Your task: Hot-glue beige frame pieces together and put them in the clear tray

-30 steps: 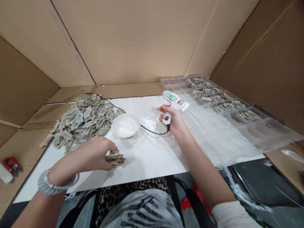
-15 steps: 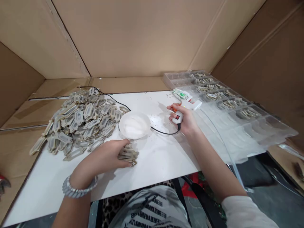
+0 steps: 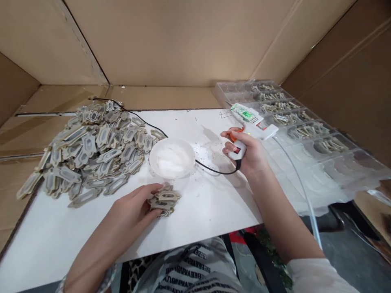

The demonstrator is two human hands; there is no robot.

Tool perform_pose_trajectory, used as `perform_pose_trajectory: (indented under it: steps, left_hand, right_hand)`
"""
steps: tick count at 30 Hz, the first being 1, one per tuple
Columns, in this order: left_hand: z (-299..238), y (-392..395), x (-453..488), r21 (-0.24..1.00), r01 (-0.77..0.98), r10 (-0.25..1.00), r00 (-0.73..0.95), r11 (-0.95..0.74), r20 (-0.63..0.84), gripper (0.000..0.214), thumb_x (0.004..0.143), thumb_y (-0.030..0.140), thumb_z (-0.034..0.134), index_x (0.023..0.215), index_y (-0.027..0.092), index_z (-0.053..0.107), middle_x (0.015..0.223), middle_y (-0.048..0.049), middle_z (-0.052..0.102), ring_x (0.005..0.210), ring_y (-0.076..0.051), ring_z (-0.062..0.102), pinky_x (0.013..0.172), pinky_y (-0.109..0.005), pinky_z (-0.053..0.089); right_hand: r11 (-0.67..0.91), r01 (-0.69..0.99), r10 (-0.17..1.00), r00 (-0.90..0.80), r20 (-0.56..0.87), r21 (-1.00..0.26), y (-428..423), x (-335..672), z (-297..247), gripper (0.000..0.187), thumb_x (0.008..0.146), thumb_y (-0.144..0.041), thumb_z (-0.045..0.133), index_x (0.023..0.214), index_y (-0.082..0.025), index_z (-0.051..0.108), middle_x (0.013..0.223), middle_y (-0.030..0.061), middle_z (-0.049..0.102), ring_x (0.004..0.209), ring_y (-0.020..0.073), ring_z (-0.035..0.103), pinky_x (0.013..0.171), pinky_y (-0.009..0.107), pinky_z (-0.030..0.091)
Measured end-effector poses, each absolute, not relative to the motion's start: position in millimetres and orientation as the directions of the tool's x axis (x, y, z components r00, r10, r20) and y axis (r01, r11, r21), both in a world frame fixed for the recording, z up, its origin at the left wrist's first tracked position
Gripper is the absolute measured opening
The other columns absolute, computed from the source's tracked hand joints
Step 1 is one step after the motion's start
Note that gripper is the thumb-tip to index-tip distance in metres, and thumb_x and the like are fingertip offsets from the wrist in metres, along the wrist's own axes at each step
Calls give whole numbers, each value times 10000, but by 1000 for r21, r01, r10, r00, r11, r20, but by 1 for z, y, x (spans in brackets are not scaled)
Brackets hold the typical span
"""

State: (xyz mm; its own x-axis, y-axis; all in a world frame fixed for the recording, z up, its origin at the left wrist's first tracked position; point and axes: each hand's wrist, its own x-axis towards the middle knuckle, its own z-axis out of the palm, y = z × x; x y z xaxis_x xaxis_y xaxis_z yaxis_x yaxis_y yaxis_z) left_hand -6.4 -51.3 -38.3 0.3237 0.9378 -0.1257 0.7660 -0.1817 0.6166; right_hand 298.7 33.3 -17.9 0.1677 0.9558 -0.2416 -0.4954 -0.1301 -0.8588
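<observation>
My left hand (image 3: 131, 215) rests low over the table, thumb and fingers around a small stack of flat, beige, frame-shaped pieces (image 3: 167, 196). The pieces are oblong with cut-out centres and pale edges, and face partly upward. My right hand (image 3: 252, 150) grips the handle of a white hot glue gun (image 3: 248, 114). Its orange trigger lies under my fingers and a red switch shows on the handle. The nozzle points up and left, away from the stack. A shallow white bowl (image 3: 172, 158) with whitish contents stands between my hands.
A heap of similar pieces (image 3: 100, 150) covers the table's left side. At the right, a clear compartment tray (image 3: 342, 167) holds small pieces in several sections. A black cable (image 3: 214, 171) and a clear glue stick (image 3: 301, 191) trail from the gun. Cardboard walls (image 3: 177, 44) surround the table.
The stack at my left hand has turned, showing more of the pieces' faces, and my left fingers have loosened slightly. The glue gun stays in my right hand; the view has shifted slightly.
</observation>
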Motion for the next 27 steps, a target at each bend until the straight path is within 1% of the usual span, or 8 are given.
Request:
perform_pose_trajectory:
  steps: [4,8,11,14,17,19,23,27]
  left_hand:
    - [-44,-63,-11,688,711,954,285,-146,-93,312,866,499,583,1048,290,726,834,-9,760,646,-183,694,594,-248,565]
    - [-50,-80,-18,735,675,981,181,-71,-71,333,856,554,637,1066,313,728,801,8,747,662,-178,695,593,-231,575]
    - [-52,-90,-24,678,734,999,-7,32,-39,346,869,598,619,1075,334,703,847,18,751,725,-197,709,673,-273,602]
    - [-54,-91,-30,540,838,991,-123,72,58,316,902,590,572,1080,349,675,935,7,757,844,-244,727,760,-357,610]
    - [-56,-87,-33,406,911,967,-42,-66,252,249,932,507,563,1057,315,662,1045,-36,740,997,-286,696,908,-447,571]
    - [-57,-85,-31,396,895,947,78,-204,312,206,932,465,597,1022,291,662,1059,-50,719,1014,-268,677,938,-432,553]
    - [-55,-87,-20,465,762,892,359,-451,276,155,917,426,646,1011,314,696,968,-14,717,884,-201,690,772,-319,578]
    - [-55,-97,-5,457,744,873,394,-487,289,93,938,336,626,984,305,700,890,-4,730,786,-180,695,686,-306,573]
  right_hand:
    - [-139,-498,957,155,-246,-856,32,299,-15,213,643,-181,749,713,-207,550,770,-27,680,411,19,371,422,174,396]
    - [-153,-512,948,165,-271,-845,30,298,-11,193,631,-160,730,705,-203,557,757,-25,681,405,16,357,422,178,395]
    - [-151,-507,945,178,-275,-848,30,298,-10,163,647,-158,710,707,-204,565,751,-26,680,405,19,356,420,182,402]
    - [-149,-496,947,178,-268,-856,30,298,-11,157,678,-155,701,712,-206,556,756,-23,678,409,23,365,420,186,403]
    - [-147,-486,951,169,-258,-861,30,299,-12,166,703,-158,710,729,-206,553,766,-17,677,409,19,369,421,180,393]
    - [-147,-483,953,164,-254,-863,30,300,-12,166,717,-160,712,735,-208,555,771,-17,678,409,18,369,424,179,391]
    - [-154,-485,951,165,-263,-861,30,300,-12,138,723,-145,695,728,-213,575,768,-24,681,406,21,360,424,183,395]
    - [-146,-499,947,180,-267,-854,30,300,-12,120,686,-147,696,717,-206,596,764,-13,685,406,20,357,425,189,404]
